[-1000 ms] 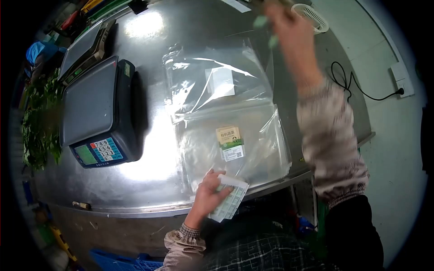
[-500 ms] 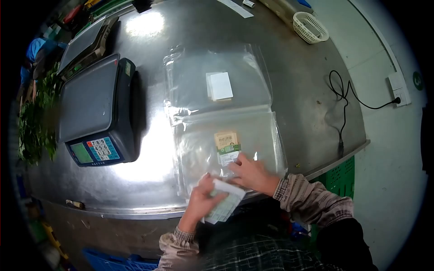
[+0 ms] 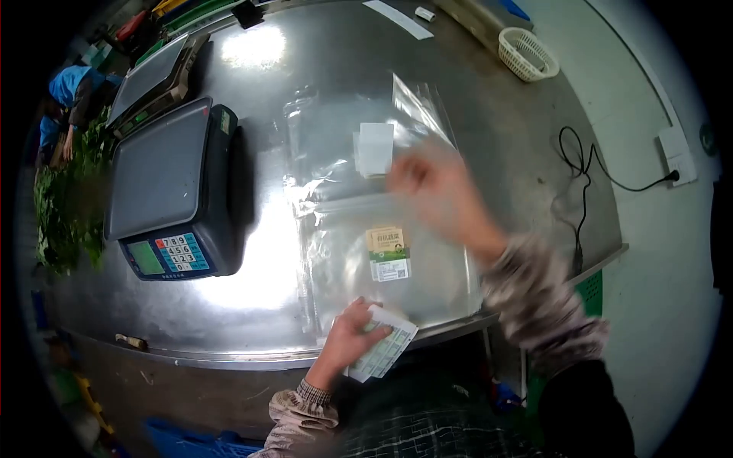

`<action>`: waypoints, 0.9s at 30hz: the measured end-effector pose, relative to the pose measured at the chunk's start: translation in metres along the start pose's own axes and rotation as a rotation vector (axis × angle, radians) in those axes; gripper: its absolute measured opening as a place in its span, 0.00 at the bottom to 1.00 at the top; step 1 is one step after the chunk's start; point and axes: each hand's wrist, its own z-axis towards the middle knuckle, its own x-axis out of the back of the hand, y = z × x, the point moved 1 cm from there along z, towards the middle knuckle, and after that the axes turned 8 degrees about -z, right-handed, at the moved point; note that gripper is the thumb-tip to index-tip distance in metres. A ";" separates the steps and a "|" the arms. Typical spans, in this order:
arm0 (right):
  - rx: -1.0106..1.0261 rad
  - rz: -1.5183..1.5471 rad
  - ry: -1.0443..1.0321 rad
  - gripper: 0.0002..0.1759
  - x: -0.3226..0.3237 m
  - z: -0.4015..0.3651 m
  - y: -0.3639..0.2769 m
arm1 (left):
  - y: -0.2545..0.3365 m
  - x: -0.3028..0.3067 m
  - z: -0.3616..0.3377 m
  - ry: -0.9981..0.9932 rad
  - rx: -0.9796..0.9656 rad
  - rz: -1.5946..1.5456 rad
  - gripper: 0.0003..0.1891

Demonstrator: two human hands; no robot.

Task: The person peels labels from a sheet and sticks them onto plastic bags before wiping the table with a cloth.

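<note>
1. Ends the stainless-steel table [image 3: 259, 290] in a curved near edge, right at the left hand [image 3: 351, 336]. Leaves bare metal open to the right of the near bag [image 3: 435, 267], up to a black cable [image 3: 580, 164] and a white mesh basket [image 3: 527, 53].
2. Blocks the left side with a dark weighing scale [image 3: 172, 187], with flat pan and keypad; leafy greens [image 3: 65, 221] beyond it.
3. Shows two clear, glossy, crinkled plastic bags laid flat end to end: near bag with a green printed label [image 3: 389, 253], far bag [image 3: 328, 145] with a white rectangular label [image 3: 374, 146].
4. Pinches a label sheet [image 3: 385, 349] between thumb and curled fingers of the left hand, at the table's near edge, just beside the near bag's lower edge.
5. Holds the right hand [image 3: 431, 183] above the seam between both bags. Too blurred to tell how far open, or whether touching anything.
</note>
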 end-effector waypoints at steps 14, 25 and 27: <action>0.083 -0.452 -0.408 0.16 -0.063 -0.123 0.065 | 0.009 -0.002 -0.011 -0.076 -0.073 -0.101 0.12; 0.235 -0.177 0.413 0.10 0.050 0.067 0.003 | -0.004 0.000 0.003 -0.009 -0.120 0.071 0.10; 0.239 0.083 0.250 0.08 0.037 0.046 -0.021 | -0.002 0.000 -0.001 0.019 -0.101 0.065 0.11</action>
